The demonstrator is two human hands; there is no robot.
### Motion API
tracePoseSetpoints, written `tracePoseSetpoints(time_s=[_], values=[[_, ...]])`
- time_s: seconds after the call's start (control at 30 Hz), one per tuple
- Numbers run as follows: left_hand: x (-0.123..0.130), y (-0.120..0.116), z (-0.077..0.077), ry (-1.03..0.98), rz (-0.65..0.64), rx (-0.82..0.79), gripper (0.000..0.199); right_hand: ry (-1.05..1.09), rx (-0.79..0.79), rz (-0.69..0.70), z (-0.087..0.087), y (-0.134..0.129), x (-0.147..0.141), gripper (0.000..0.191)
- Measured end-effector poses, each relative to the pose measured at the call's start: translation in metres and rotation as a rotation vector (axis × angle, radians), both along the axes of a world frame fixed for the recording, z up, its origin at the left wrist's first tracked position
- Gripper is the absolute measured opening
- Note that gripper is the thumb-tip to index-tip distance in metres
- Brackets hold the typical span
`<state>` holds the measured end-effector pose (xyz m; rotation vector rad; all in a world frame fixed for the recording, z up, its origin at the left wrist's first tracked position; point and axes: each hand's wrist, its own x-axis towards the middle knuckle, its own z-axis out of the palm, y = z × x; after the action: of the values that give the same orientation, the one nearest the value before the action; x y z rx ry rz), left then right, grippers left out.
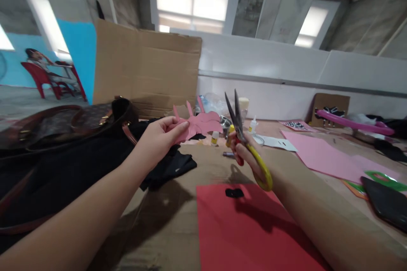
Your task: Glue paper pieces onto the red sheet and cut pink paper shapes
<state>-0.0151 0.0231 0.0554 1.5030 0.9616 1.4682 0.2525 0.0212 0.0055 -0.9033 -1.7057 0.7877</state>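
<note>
My left hand (163,132) pinches a pink paper cutout (205,123) between thumb and fingers. The cutout has a wavy edge and several narrow strips sticking up from it. My right hand (248,150) holds a pair of scissors (237,123) with yellow and red handles. Their blades point up and stand slightly apart, a short way right of the cutout and not touching it. Below my right hand a red sheet of paper (222,228) lies on the cardboard-covered table, with a small black piece (234,193) near its far edge.
A dark bag (117,114) and black cloth (171,167) fill the left side. Small glue bottles (253,125) stand at the back. Pink sheets (324,156), a black flat object (383,201) and green-handled scissors (386,181) lie right. A person (40,61) sits far left.
</note>
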Motion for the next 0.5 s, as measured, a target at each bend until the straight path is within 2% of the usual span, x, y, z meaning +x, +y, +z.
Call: tracePoseSetpoints(time_s=[0.1, 0.2, 0.37, 0.5], values=[[-0.012, 0.007, 0.005, -0.074, 0.061, 0.063, 0.036, -0.156, 0.021, -0.035, -0.006, 0.007, 0.006, 0.036], [-0.02, 0.01, 0.009, -0.073, 0.112, 0.107, 0.036, -0.318, 0.017, -0.059, -0.003, 0.001, 0.002, 0.037], [-0.021, 0.0, 0.016, 0.17, 0.217, 0.188, 0.029, -0.434, -0.113, -0.007, 0.016, -0.026, -0.017, 0.034], [-0.015, -0.006, 0.016, 0.303, 0.192, 0.255, 0.025, -0.413, -0.186, 0.066, 0.018, -0.032, -0.023, 0.039]])
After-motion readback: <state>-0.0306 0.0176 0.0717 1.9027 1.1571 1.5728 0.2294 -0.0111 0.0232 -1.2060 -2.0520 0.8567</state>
